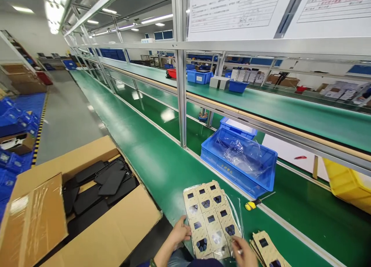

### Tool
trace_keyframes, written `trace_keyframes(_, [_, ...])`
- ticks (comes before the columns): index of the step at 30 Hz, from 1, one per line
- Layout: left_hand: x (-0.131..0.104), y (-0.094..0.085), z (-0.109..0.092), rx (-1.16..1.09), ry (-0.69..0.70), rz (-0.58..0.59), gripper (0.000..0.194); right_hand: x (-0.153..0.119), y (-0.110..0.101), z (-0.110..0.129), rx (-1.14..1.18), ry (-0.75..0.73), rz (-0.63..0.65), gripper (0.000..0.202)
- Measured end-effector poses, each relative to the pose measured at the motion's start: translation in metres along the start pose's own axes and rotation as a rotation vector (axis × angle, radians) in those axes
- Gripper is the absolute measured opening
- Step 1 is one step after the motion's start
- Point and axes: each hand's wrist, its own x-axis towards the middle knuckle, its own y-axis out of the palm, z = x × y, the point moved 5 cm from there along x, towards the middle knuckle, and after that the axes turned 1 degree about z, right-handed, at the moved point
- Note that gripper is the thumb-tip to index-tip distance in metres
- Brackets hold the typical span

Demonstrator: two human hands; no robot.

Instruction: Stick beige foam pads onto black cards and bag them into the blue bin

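Head view: nearest to farthest, forward and down over a long green table (pixel 145 159).
Left hand (pixel 181 233): at the left edge of the tan sheet (pixel 207 207), thumb and fingers apart, fingertips touching the edge.
Right hand (pixel 245 253): at the sheet's lower right corner, fingers curled and blurred; whether they are clamped on anything cannot be told.
Tan sheet: flat on the table between the hands, with rows of dark rectangular and rounded openings, partly under glossy clear film (pixel 239 216).
Second tan stack (pixel 268 245): right of the right hand, with similar openings.
Screwdriver (pixel 253 204): yellow and black handle, beyond the sheet to the right, shaft pointing away to the right.
Open carton (pixel 124 224): left of the table, holding loosely piled black panels (pixel 112 182).
Blue bin (pixel 232 174): beyond the screwdriver, containing crumpled clear plastic.
Yellow bin (pixel 348 184): tilted, at far right.
Raised green bench (pixel 278 104): behind, bearing smaller blue bins (pixel 199 77) and a pale box (pixel 219 82).
Printed sheets (pixel 232 14): mounted above the metal rail.
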Motion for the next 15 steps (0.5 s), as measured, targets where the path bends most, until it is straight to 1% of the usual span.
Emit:
trace_keyframes(2, [-0.005,-0.001,0.001,-0.068,-0.023,0.010,0.091,0.003,0.050,0.019,-0.141,-0.184,0.258,0.046])
trace_keyframes(3, [-0.007,-0.002,0.000,-0.094,-0.031,0.012,0.092,0.003,0.069,0.026,-0.238,-0.251,0.325,0.050])
trace_keyframes(4, [-0.009,-0.002,0.000,-0.116,-0.035,0.015,0.093,0.002,0.084,0.033,-0.331,-0.298,0.375,0.056])
trace_keyframes(6, [-0.012,0.000,-0.001,-0.156,-0.039,0.031,0.092,0.002,0.100,0.044,-0.476,-0.318,0.451,0.064])
trace_keyframes(7, [-0.013,0.002,-0.002,-0.176,-0.039,0.045,0.091,0.002,0.103,0.048,-0.522,-0.303,0.504,0.068])
trace_keyframes(9, [-0.014,0.008,-0.004,-0.210,-0.033,0.077,0.084,0.004,0.100,0.052,-0.562,-0.265,0.592,0.078])
trace_keyframes(11, [-0.012,0.015,-0.006,-0.229,-0.023,0.101,0.078,0.005,0.093,0.052,-0.541,-0.273,0.635,0.083])
trace_keyframes(13, [-0.007,0.022,-0.008,-0.237,-0.009,0.108,0.074,0.006,0.089,0.046,-0.475,-0.324,0.622,0.079])
trace_keyframes(15, [0.001,0.030,-0.012,-0.248,0.010,0.109,0.073,0.008,0.086,0.035,-0.374,-0.369,0.536,0.067])
